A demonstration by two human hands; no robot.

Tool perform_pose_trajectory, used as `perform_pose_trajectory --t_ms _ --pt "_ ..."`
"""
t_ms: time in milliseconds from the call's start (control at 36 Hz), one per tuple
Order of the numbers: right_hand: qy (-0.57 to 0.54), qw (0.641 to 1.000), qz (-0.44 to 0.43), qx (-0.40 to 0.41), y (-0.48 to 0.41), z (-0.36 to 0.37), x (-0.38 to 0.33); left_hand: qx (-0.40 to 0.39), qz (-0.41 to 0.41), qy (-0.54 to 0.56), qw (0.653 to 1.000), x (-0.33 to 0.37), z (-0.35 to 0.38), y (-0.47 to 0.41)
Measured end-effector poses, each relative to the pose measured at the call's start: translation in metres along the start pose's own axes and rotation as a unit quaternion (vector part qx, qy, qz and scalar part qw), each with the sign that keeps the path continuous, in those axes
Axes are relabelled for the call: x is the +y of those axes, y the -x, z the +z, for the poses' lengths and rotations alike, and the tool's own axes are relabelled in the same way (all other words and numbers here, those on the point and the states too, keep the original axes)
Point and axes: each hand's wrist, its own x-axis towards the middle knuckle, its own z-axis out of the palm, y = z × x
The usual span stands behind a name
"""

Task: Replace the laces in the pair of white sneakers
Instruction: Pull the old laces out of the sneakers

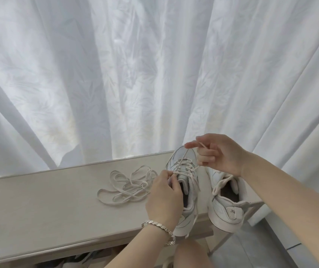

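**A:** What lies farthest left on the table (38, 209)?

**B:** A limp tangle of flat cream loose laces (127, 188), looped over itself at lower centre of the frame, just left of the shoes.

**A:** And the hands?

**B:** The left hand (164, 198), with a silver link bracelet (158, 227) at the wrist, curls against the nearer shoe. Its fingers (174, 182) pinch the threaded lace (185, 169) at an upper eyelet. The right hand (220, 153), raised above the toe, pinches that lace's tipped end between thumb and forefinger, the other fingers curled in. A thin strand runs taut from there down to the eyelets.

**A:** The sneakers themselves?

**B:** Both are off-white, with smooth panels, padded collars and thick rounded soles. The left sneaker (190, 182) stands centre-right, heel toward the camera, partly laced. The right sneaker (226, 202) stands just beside it near the table's right end, with a slack lace lying over its open mouth.

**A:** The surface, the room?

**B:** The table is pale beige, matt and faintly grained, with a raised rim. Behind it hangs a white curtain (154, 74), sheer and deeply folded, with a faint leaf pattern and light glowing through. Pale floor (261, 248) shows at lower right.
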Motion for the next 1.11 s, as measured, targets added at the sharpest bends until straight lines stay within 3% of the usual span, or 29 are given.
perform_pose_trajectory --t_ms 83,139,222,333,500,611,667,778,889,944,1000,1056,1111 --pt "-0.108 0.992 -0.057 0.037 -0.002 -0.001 0.007 -0.006 -0.003 -0.001 1.0 -0.001 -0.001 0.0" --pt "-0.113 0.988 -0.051 0.088 -0.001 -0.003 0.013 -0.001 0.0 -0.014 1.0 0.001 -0.001 0.0" --pt "0.153 0.98 -0.012 0.13 0.003 0.0 0.02 0.014 0.03 -0.048 0.998 0.002 -0.001 0.0" --pt "0.384 0.905 -0.07 0.17 0.009 0.012 0.027 0.014 0.108 -0.085 0.99 0.002 -0.004 -0.001" --pt "0.453 0.875 -0.058 0.16 0.008 0.018 0.036 -0.096 0.167 -0.201 0.96 0.01 -0.02 -0.014" --pt "0.435 0.884 -0.067 0.155 0.011 0.016 0.04 -0.171 0.21 -0.223 0.936 0.014 -0.039 -0.026" --pt "0.428 0.887 -0.067 0.157 0.013 0.014 0.041 -0.234 0.18 -0.175 0.939 0.012 -0.049 -0.035" --pt "0.468 0.868 -0.047 0.162 0.013 0.012 0.039 -0.313 0.08 0.03 0.946 0.019 -0.071 -0.041" --pt "0.497 0.854 -0.039 0.15 0.015 0.014 0.037 -0.259 0.105 0.183 0.942 0.023 -0.1 -0.035" --pt "0.498 0.852 -0.041 0.153 0.014 0.014 0.038 -0.252 0.114 0.206 0.939 0.019 -0.114 -0.031" --pt "0.492 0.853 -0.051 0.165 0.01 0.013 0.04 -0.26 0.103 0.142 0.95 0.013 -0.126 -0.029" --pt "0.476 0.86 -0.06 0.176 0.005 0.011 0.041 -0.28 0.079 -0.009 0.957 0.003 -0.132 -0.027" --pt "0.465 0.866 -0.066 0.174 0.002 0.011 0.04 -0.295 0.062 -0.145 0.942 -0.005 -0.135 -0.023"
